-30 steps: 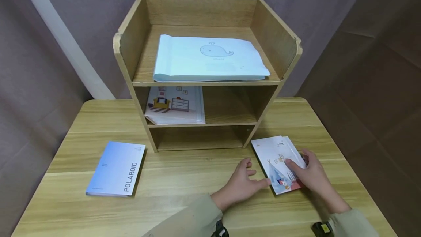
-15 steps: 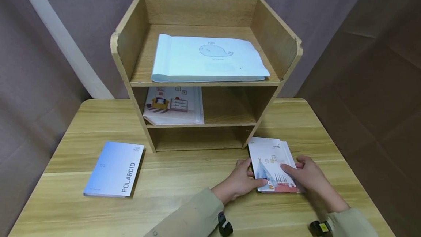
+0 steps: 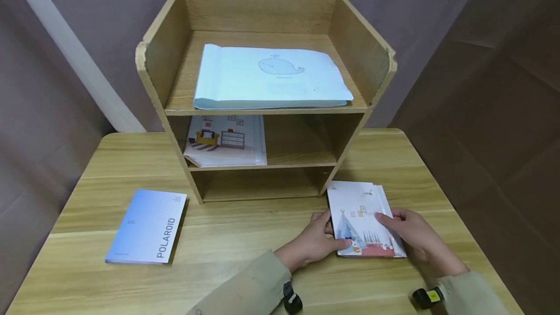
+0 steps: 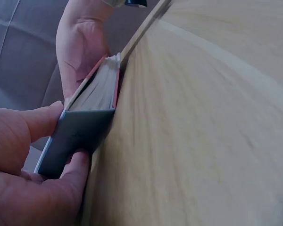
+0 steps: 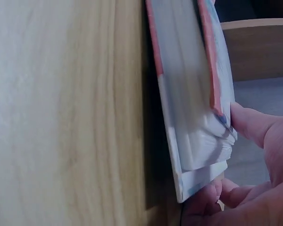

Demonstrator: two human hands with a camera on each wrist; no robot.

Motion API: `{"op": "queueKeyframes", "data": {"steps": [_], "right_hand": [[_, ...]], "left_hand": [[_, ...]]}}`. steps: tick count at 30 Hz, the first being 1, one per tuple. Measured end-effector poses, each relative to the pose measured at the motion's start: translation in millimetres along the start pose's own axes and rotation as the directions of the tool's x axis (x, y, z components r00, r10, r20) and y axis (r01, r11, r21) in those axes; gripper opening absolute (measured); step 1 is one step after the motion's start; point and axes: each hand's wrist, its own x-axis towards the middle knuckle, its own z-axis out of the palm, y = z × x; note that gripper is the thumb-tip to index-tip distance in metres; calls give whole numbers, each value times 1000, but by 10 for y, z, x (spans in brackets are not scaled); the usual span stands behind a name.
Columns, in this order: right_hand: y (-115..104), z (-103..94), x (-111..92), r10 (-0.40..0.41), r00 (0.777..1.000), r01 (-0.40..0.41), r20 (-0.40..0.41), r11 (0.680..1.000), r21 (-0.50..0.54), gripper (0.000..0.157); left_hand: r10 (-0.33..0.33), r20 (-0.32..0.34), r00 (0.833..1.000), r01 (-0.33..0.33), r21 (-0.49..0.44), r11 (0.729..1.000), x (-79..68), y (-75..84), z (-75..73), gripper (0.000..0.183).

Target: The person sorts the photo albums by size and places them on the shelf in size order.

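Head view: we see left hand (image 3: 310,244) and right hand (image 3: 417,235) pinching tent-print book (image 3: 356,201), one at each side edge; book is by right front foot of wooden shelf (image 3: 262,11), on or just above table (image 3: 245,237), we cannot tell which; POLAROID book (image 3: 146,227) well apart; left wrist view: finger on dark spine (image 4: 78,132); right wrist view: thumb on cover, fingers near corner, pages (image 5: 186,94) facing us.
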Motion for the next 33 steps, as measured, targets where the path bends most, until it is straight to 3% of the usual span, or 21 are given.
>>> {"op": "queueKeyframes", "data": {"steps": [6, 12, 17, 23, 28, 33], "right_hand": [[36, 45, -72, -31, 999, 25, 28, 979, 200, 69], [106, 96, -128, -57, 994, 14, 95, 916, 401, 72], [141, 114, -230, -53, 992, -13, 112, 854, 520, 61], [166, 129, -287, -152, 981, 63, 122, 839, 540, 46], [223, 102, -295, -240, 961, 125, 137, 819, 559, 38], [234, 76, -315, -355, 915, 174, 191, 775, 607, 40]], "left_hand": [[27, 38, 999, -25, -52, 998, -25, -63, -32, 72], [60, 112, 992, -37, -195, 980, -58, -73, -52, 73], [34, 147, 989, -1, -217, 976, -60, -15, -99, 64], [-11, 154, 988, 53, -268, 962, -107, 42, -111, 61], [31, 161, 987, 13, -268, 963, -178, 85, -49, 53], [82, 147, 986, -47, -226, 973, -284, 178, -10, 44]]}}
